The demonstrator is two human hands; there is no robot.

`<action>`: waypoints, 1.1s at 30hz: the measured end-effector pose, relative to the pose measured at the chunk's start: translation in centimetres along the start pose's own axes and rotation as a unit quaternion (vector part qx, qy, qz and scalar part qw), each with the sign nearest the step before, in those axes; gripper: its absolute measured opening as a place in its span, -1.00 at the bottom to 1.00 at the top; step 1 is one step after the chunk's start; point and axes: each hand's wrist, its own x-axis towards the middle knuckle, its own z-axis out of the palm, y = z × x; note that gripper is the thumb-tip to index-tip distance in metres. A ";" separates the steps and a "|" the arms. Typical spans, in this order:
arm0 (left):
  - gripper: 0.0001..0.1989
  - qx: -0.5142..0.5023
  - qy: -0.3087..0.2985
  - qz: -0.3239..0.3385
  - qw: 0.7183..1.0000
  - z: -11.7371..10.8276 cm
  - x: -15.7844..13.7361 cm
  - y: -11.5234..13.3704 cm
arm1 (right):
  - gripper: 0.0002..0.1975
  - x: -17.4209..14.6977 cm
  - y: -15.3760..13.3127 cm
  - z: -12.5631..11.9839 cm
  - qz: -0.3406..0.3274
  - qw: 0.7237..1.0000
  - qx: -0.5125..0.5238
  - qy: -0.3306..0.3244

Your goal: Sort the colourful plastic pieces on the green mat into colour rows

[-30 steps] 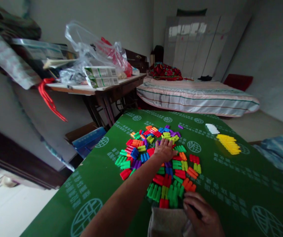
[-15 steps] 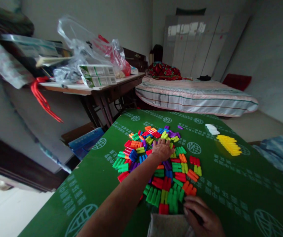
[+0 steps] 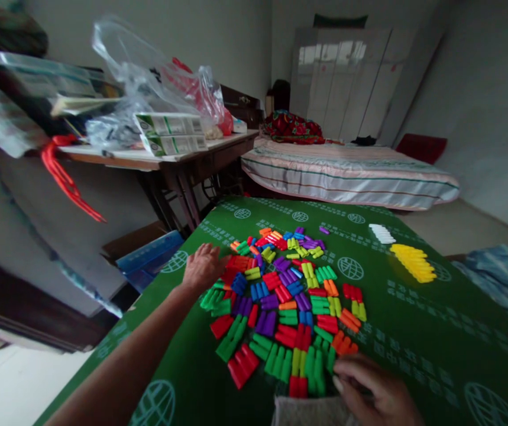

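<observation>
A spread of small plastic building pieces (image 3: 269, 302) in red, green, blue, purple, orange and lime covers the middle of the green tabletop (image 3: 413, 331). My left hand (image 3: 203, 267) reaches to the left edge of this spread, palm down with its fingers stretched out beside some red pieces (image 3: 231, 272). At the near right edge, my right hand (image 3: 375, 387) rests with curled fingers, thumb and forefinger close to a group of green pieces (image 3: 318, 367). Whether something sits between those fingertips is hard to make out.
Yellow pieces (image 3: 413, 263) and white pieces (image 3: 381, 234) lie in separate groups at the right. Grey cloth (image 3: 311, 411) shows at the near edge. A desk (image 3: 147, 163) with plastic bags and boxes stands left; a bed (image 3: 351, 171) is behind.
My left hand has moved left from the middle of the spread to its left edge, uncovering purple, red and blue pieces. My right hand has stayed nearly in place.
</observation>
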 end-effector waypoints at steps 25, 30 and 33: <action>-0.40 0.041 0.042 -0.074 0.996 3.1 -1.2 -4.3 | -0.73 26.6 4.2 4.7 -0.018 0.938 -0.326 -0.116; -0.38 0.046 0.052 -0.081 0.994 3.1 -0.3 -4.6 | -0.71 23.4 2.1 3.0 -0.038 0.940 -0.334 -0.061; -0.32 0.040 0.030 -0.086 0.995 3.1 0.0 -4.5 | -0.69 19.6 3.0 0.7 -0.026 0.945 -0.325 -0.026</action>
